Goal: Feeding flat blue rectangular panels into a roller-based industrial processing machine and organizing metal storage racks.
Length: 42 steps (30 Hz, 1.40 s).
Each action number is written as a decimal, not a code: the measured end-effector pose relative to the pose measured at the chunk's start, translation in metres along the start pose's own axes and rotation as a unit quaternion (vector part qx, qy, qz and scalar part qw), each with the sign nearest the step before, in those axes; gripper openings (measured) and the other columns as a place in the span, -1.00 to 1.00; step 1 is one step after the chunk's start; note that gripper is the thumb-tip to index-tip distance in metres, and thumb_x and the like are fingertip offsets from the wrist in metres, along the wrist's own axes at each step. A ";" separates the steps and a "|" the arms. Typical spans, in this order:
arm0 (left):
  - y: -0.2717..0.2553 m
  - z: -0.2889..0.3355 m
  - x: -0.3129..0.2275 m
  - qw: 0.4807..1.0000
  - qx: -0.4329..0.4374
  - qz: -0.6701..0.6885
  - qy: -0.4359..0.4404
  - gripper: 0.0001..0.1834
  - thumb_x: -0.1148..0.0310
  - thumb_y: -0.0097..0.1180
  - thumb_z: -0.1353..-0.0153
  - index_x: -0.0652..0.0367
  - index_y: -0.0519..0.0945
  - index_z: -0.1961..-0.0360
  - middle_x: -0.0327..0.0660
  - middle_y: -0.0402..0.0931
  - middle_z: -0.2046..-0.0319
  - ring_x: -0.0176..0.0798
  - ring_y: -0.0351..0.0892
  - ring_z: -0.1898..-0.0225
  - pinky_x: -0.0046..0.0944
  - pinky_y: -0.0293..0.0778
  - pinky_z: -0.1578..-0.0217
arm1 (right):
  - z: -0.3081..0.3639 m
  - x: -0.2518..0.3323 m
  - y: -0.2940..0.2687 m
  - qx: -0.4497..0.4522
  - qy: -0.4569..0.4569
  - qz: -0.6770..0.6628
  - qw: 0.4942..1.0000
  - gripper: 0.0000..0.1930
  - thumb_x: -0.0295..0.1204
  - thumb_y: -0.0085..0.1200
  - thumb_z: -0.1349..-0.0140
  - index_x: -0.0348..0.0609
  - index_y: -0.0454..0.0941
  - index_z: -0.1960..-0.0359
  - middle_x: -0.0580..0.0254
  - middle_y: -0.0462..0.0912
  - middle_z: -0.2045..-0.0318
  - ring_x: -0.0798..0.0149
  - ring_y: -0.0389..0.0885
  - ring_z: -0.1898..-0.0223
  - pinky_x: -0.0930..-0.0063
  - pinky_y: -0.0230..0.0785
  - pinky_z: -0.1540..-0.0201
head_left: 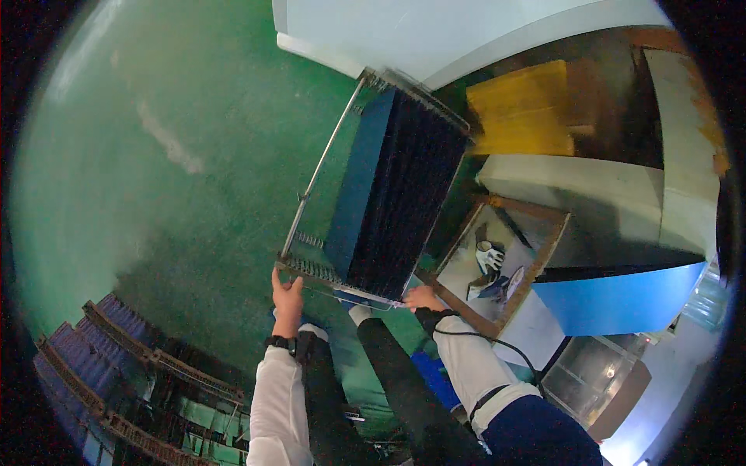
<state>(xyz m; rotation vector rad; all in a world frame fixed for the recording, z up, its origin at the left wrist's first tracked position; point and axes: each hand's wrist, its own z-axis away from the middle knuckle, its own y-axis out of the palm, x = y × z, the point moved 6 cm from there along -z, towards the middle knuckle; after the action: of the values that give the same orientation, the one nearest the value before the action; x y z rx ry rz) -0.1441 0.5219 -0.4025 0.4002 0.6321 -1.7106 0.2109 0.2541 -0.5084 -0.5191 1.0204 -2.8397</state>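
A metal rack (327, 166) with toothed end rails stands in front of me, tilted in the view. A row of thin dark panels (408, 186) fills it, packed close together, with a flat blue face (361, 175) along the left side. My left hand (287, 297) is closed at the rack's near left corner, thumb up beside the toothed rail. My right hand (423, 298) is closed on the near right corner of the same end. The fingers of both hands are partly hidden.
Similar toothed racks (148, 357) stand at the lower left. On the right is a wood-edged tray (536, 276) with a white glove (488, 256) in it, beside a blue bin (622, 295). A yellow sheet (521, 109) and a white cabinet (466, 35) lie beyond. The floor (194, 194) is green.
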 end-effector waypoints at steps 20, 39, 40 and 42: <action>-0.166 0.259 -0.038 0.986 0.044 0.141 -0.082 -0.48 0.36 0.25 -0.04 0.30 0.48 -0.06 -0.12 0.61 0.38 -0.36 0.58 0.46 -0.30 0.52 0.46 | 0.187 0.156 -0.159 0.078 0.139 -0.663 0.732 -0.79 -0.31 0.07 -0.16 -0.18 0.64 0.46 0.21 0.66 0.55 0.30 0.62 0.54 0.41 0.47 0.50; -0.325 0.309 -0.006 0.990 0.084 -0.117 0.001 -0.39 0.08 0.32 0.07 0.29 0.60 0.06 -0.03 0.65 0.26 -0.17 0.66 0.28 -0.22 0.54 0.23 | 0.386 0.239 -0.397 0.070 0.246 -0.462 0.849 -0.63 -0.06 0.03 -0.16 -0.14 0.63 0.37 0.19 0.66 0.45 0.18 0.61 0.38 0.24 0.44 0.34; -0.323 0.308 0.011 0.991 0.097 -0.090 -0.028 -0.38 0.09 0.33 0.07 0.30 0.59 0.04 -0.04 0.65 0.29 -0.20 0.65 0.32 -0.23 0.54 0.27 | 0.393 0.241 -0.401 0.066 0.251 -0.463 0.848 -0.62 -0.05 0.03 -0.16 -0.14 0.64 0.37 0.18 0.66 0.45 0.18 0.61 0.36 0.23 0.44 0.32; -0.317 0.309 0.029 0.991 0.105 -0.064 -0.047 -0.37 0.14 0.37 0.06 0.30 0.56 -0.02 -0.10 0.64 0.36 -0.29 0.62 0.44 -0.29 0.53 0.40 | 0.405 0.243 -0.406 0.060 0.258 -0.464 0.845 -0.60 -0.03 0.03 -0.15 -0.12 0.64 0.37 0.18 0.66 0.43 0.16 0.61 0.34 0.22 0.44 0.30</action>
<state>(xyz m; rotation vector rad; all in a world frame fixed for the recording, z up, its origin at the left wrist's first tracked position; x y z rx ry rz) -0.4365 0.3579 -0.1128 0.4323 0.4170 -1.9144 0.1367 0.2789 0.1093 -0.2610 0.7378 -4.0502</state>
